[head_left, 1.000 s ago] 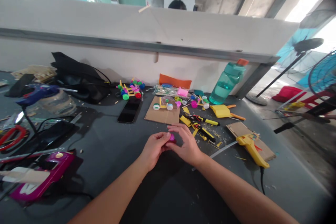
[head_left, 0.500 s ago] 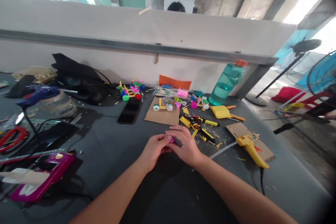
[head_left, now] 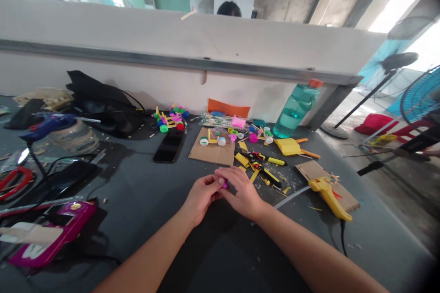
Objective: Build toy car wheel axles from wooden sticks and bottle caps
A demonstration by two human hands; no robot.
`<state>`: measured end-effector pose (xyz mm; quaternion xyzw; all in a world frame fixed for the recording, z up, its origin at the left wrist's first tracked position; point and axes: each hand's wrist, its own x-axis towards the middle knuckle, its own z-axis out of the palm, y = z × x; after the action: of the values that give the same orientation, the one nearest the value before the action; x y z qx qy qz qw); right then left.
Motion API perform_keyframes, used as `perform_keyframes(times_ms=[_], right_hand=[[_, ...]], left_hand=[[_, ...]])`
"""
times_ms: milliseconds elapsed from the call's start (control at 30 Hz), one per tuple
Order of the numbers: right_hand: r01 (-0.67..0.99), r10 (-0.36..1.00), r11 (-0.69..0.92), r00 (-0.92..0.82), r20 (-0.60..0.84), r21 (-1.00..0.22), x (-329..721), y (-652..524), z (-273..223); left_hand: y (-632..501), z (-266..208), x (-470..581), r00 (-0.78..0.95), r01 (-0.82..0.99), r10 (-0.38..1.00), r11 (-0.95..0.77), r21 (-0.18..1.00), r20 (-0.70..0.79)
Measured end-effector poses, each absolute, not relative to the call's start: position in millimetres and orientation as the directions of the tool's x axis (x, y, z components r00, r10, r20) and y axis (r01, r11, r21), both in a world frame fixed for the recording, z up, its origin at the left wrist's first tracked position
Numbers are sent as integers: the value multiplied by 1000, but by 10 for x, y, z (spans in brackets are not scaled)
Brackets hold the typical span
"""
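Note:
My left hand [head_left: 202, 198] and my right hand [head_left: 243, 194] meet low over the middle of the dark table. Between their fingertips is a small purple piece [head_left: 225, 185], mostly covered, so its kind cannot be made out. My left thumb and fingers pinch it, while my right fingers curl over it from the other side. Just beyond my hands lies a cardboard piece [head_left: 202, 153], with a small yellow-framed car [head_left: 213, 139] on bottle-cap wheels standing on it. Two yellow-and-black cutters [head_left: 266, 174] lie among yellow scraps close to my right hand.
A yellow glue gun [head_left: 330, 197] rests on cardboard at right. Behind stand a teal bottle [head_left: 292, 110] and colourful cap-wheeled toys [head_left: 170, 121]; a phone [head_left: 169, 146] lies nearby. At left are a blue glue gun [head_left: 51, 124], a magenta device [head_left: 58, 238] and cables.
Both hands stay together around the purple piece, with only a slight shift of the right fingers. The view has moved a little; the things on the table lie as before.

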<state>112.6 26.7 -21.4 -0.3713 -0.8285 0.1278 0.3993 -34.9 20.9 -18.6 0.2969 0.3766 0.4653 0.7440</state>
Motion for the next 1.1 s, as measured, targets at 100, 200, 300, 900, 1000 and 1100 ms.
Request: perform_keyframes(times_ms=[100,200,300,900,1000,1100], right_hand=[[493,688,722,-434,582,-485,1134,282,-251],[498,701,703,-367,611,-507,1141,294,-264],[527,716,677,-310,626,-514,1130,280,-253],[612,632,768,-676,378,-189,1031,107,-139],[609,629,770,-675,387,-189,1011,74,-130],[520,550,834,-748,372,-186,948,-23,-86]], left_hand=[[200,-194,-341,292,-483,914,394,782,-280],[182,-156,-325,330,-535,896,436,724,-296],[162,-90,-317,350,-630,864,503,592,-361],[161,-10,-390,633,-661,730,682,312,-256],[183,12,-440,613,-670,751,659,342,-245],[206,-2,-470,470,-728,825,564,390,-315]])
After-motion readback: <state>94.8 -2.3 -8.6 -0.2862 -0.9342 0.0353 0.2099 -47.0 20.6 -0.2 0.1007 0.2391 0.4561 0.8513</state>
